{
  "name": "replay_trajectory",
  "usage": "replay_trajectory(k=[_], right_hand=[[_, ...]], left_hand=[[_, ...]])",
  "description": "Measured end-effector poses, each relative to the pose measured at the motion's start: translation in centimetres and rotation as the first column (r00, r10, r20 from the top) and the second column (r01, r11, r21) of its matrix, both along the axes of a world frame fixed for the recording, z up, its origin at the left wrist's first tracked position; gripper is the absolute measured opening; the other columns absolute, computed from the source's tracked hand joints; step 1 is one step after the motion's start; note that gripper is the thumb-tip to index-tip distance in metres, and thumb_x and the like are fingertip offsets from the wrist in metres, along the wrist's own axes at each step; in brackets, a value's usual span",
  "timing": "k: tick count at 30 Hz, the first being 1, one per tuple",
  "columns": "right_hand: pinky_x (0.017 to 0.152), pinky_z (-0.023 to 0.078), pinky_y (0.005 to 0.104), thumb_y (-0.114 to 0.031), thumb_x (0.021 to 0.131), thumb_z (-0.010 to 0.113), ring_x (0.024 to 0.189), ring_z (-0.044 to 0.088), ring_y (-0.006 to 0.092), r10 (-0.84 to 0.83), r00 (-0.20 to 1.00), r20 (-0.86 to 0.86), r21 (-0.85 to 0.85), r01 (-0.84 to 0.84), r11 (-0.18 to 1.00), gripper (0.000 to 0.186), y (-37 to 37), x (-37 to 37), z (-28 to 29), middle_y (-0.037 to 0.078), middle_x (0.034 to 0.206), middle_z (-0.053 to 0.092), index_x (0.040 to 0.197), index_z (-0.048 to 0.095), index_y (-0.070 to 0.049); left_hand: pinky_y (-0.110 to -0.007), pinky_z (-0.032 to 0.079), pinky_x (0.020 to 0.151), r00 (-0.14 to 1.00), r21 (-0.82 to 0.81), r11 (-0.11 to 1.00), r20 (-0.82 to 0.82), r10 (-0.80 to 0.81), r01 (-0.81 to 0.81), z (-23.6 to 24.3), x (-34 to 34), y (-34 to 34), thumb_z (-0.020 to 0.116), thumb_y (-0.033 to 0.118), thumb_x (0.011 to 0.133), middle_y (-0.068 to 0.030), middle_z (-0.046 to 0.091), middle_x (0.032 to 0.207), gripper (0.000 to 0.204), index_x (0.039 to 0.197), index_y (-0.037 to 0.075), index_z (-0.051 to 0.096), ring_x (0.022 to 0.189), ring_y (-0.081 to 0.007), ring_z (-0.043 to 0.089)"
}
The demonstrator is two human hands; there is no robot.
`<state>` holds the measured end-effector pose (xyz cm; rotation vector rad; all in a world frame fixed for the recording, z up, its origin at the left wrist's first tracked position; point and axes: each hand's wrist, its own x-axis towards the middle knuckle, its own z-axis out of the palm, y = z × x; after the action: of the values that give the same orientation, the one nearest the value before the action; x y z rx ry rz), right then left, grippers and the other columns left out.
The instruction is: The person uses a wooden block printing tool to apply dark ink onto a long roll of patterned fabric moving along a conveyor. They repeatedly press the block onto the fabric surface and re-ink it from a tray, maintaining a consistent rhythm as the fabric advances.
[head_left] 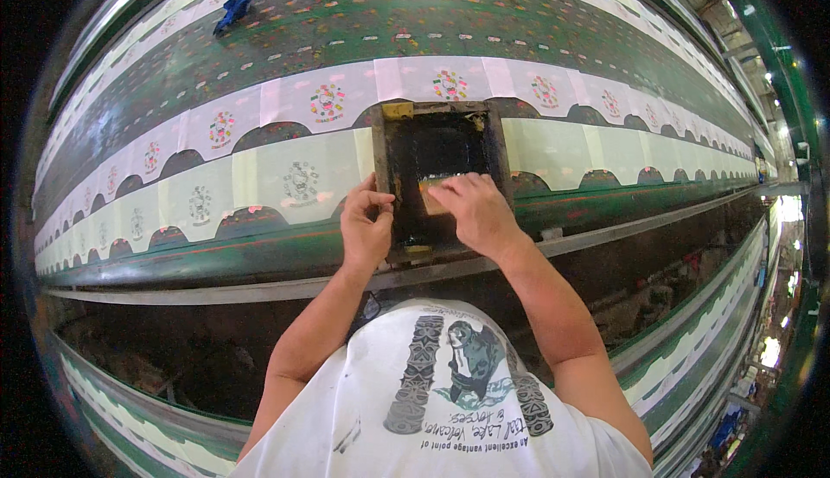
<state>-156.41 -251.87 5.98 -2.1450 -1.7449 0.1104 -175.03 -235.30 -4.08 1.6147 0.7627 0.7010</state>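
A wooden printing screen frame [495,145] lies on the row of pale cut fabric pieces, with dark ink over its mesh. My left hand [367,226] is at the frame's left side, its fingers curled closed on the edge. Inside the frame my right hand [477,212] grips a small tan squeegee [432,201], which stands on the dark mesh near the middle. The fingers hide the squeegee's right part. Left of the frame, a pale piece carries a black-outlined round print [301,184]; the piece right of the frame [546,151] shows no print.
Behind runs a row of white pieces with coloured round prints [450,86] on the long green table [294,245]. A blue cloth [233,13] lies at the far left. A metal rail [233,293] follows the near edge. More fabric-covered tables [164,430] stand nearer me.
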Motion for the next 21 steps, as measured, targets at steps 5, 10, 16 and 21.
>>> replay_trajectory(k=[5, 10, 16, 21], right_hand=[[0.102, 0.053, 0.0503, -0.001, 0.089, 0.066, 0.116, 0.070, 0.0370, 0.003, 1.000, -0.019, -0.005, -0.003, 1.000, 0.048, -2.6, -3.2, 0.4, 0.015, 0.123, 0.074, 0.135, 0.079, -0.006], [0.105, 0.052, 0.0517, -0.004, 0.092, 0.068, 0.119, 0.068, 0.0378, -0.024, 0.995, -0.097, -0.028, 0.022, 0.999, 0.044, -3.7, -4.8, 1.4, 0.015, 0.126, 0.073, 0.135, 0.079, -0.005], [0.115, 0.049, 0.0506, -0.019, 0.094, 0.083, 0.134, 0.064, 0.0390, -0.065, 0.976, -0.206, -0.036, 0.059, 0.998, 0.042, -5.0, -5.9, 2.0, 0.014, 0.134, 0.071, 0.133, 0.079, -0.006], [0.121, 0.048, 0.0503, -0.025, 0.097, 0.087, 0.143, 0.061, 0.0421, -0.298, 0.951, -0.087, 0.153, 0.308, 0.939, 0.040, -7.8, -4.3, 0.3, 0.016, 0.144, 0.071, 0.132, 0.080, -0.007]], left_hand=[[-0.040, 0.045, 0.125, 0.997, -0.075, 0.997, 0.072, -0.002, 0.008, 0.2, 0.2, -0.4, 0.073, -0.008, 0.101, -0.0217, 0.061, 0.165, 0.025, 0.122, 0.003, 0.077, 0.150, -0.0288, 0.061], [-0.042, 0.048, 0.123, 0.995, -0.082, 0.996, 0.094, 0.040, -0.033, 0.2, 0.4, -1.3, 0.073, -0.006, 0.100, -0.0217, 0.061, 0.166, 0.031, 0.130, 0.003, 0.077, 0.147, -0.0291, 0.062], [-0.045, 0.045, 0.127, 0.999, 0.154, 0.988, -0.039, 0.008, -0.002, 0.6, 0.3, -1.4, 0.077, -0.003, 0.092, -0.0243, 0.060, 0.166, 0.039, 0.131, 0.003, 0.078, 0.149, -0.0360, 0.061], [-0.049, 0.040, 0.130, 0.998, 0.204, 0.979, -0.062, -0.002, 0.015, 1.1, 0.5, -1.4, 0.072, -0.007, 0.080, -0.0265, 0.058, 0.165, 0.049, 0.126, 0.007, 0.082, 0.155, -0.0438, 0.053]])
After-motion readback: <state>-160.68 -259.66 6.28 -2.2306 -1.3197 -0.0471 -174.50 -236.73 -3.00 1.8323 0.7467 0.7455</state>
